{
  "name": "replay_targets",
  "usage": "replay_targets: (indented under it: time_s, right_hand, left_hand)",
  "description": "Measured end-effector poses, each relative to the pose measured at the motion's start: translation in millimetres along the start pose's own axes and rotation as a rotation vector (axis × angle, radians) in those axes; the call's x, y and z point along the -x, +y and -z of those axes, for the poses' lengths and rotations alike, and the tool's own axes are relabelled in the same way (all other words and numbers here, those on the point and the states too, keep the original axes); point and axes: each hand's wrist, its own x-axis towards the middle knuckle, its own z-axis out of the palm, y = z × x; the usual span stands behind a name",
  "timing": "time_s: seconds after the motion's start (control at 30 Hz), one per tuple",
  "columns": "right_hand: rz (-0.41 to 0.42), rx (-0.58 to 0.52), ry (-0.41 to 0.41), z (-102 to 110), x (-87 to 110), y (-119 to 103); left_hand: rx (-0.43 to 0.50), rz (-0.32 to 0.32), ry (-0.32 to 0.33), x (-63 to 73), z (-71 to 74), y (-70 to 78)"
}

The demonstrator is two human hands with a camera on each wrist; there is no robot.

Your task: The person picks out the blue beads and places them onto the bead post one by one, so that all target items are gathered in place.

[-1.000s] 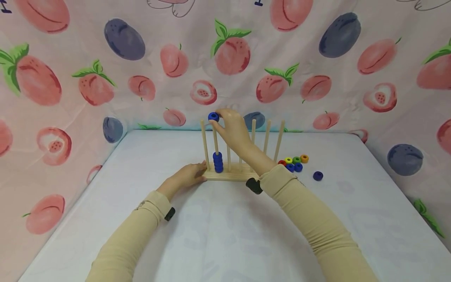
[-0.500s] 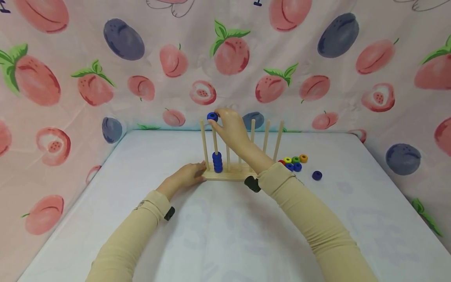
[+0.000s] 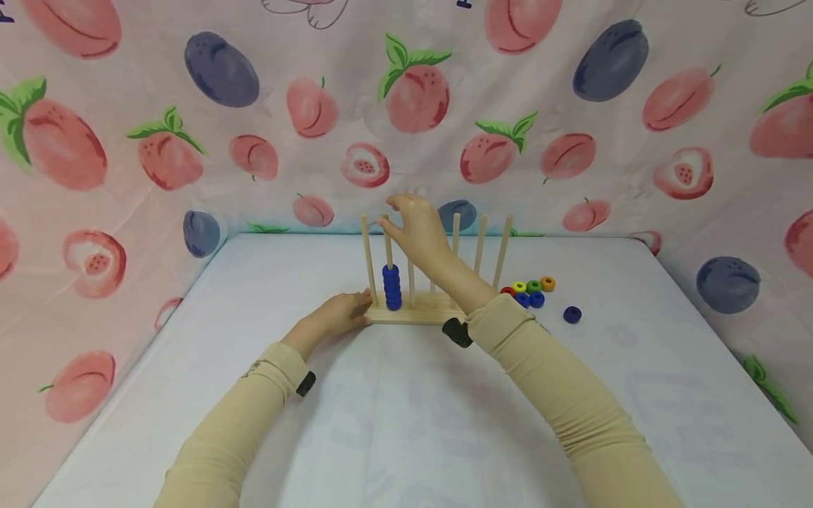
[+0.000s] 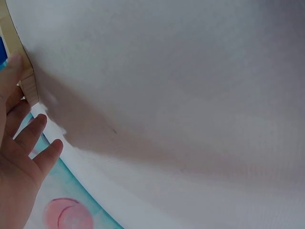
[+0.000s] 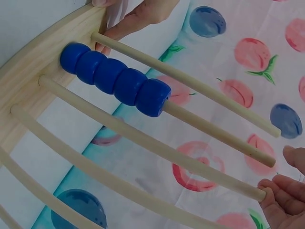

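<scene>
A wooden peg stand (image 3: 406,317) with several upright rods stands on the table. A stack of blue beads (image 3: 392,288) sits low on its second rod from the left; the same blue beads (image 5: 114,78) show large in the right wrist view. My left hand (image 3: 343,314) holds the left end of the base, thumb on the near side and a finger behind, the other fingers spread in the left wrist view. Around the top of the second rod, my right hand (image 3: 419,229) has thumb and fingers apart with nothing between them. The middle rods are partly hidden behind this hand.
To the right of the stand lie loose beads: red, yellow (image 3: 519,287), green (image 3: 534,286), orange (image 3: 548,283) and two blue ones. A darker blue bead (image 3: 572,315) lies apart, farther right. A fruit-print cloth (image 3: 419,155) hangs behind the white table.
My right hand let go of a blue bead at the second rod's top; it dropped down the rod onto the stack, which is now taller. The left hand stays at the base.
</scene>
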Motion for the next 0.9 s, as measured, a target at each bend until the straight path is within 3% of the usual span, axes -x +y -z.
replay_targets:
  time_s: [0.27, 0.6, 0.73, 0.9]
  right_hand:
    - [-0.039, -0.077, 0.000, -0.2, 1.3, 4.0]
    - [-0.029, -0.217, 0.042, -0.9, 5.9, 9.7]
    - [0.045, -0.291, 0.072, -1.2, 11.5, 14.7]
    - [0.163, -0.305, 0.111, -3.1, 21.1, 21.4]
  left_hand:
    - [0.008, 0.004, -0.002, -1.1, -0.8, -0.1]
    - [0.035, 0.018, -0.001, -0.9, -3.0, 0.4]
    - [0.031, 0.011, 0.001, 0.0, -4.3, -0.6]
    - [0.030, 0.009, 0.001, 1.1, -4.0, -1.1]
